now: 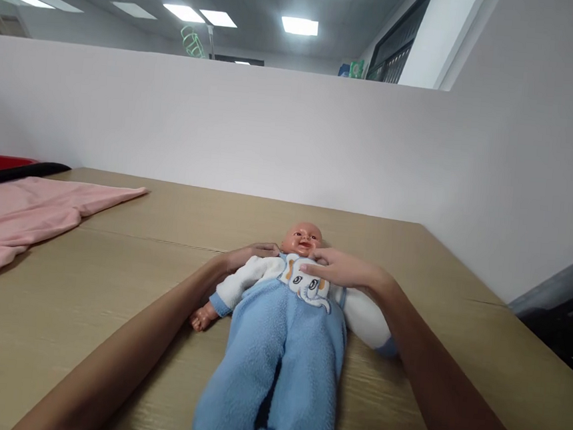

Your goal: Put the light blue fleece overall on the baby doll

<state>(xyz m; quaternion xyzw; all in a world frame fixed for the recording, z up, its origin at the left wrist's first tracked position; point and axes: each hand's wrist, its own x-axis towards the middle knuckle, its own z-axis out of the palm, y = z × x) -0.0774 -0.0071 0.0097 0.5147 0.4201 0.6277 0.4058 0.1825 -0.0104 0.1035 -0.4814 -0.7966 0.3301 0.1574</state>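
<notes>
A baby doll (303,238) lies on its back on the table, its head away from me. It wears a fleece romper (280,341) with blue legs, white sleeves and an elephant face on the chest. My left hand (250,255) is at the shoulder on the left, its fingers closed on the romper beside the neck; the thumb is hidden. Across the upper chest, my right hand (345,267) pinches the collar, thumb below the fingers. One bare doll hand (203,317) sticks out of the left cuff. The other sleeve (365,317) lies partly under my right forearm, with no doll hand showing.
A pink cloth (25,215) is spread over the left side of the wooden table (166,211). Behind it is a red object with a black rim (34,168). A white partition (224,122) borders the far edge, and a dark object (568,320) stands at the right.
</notes>
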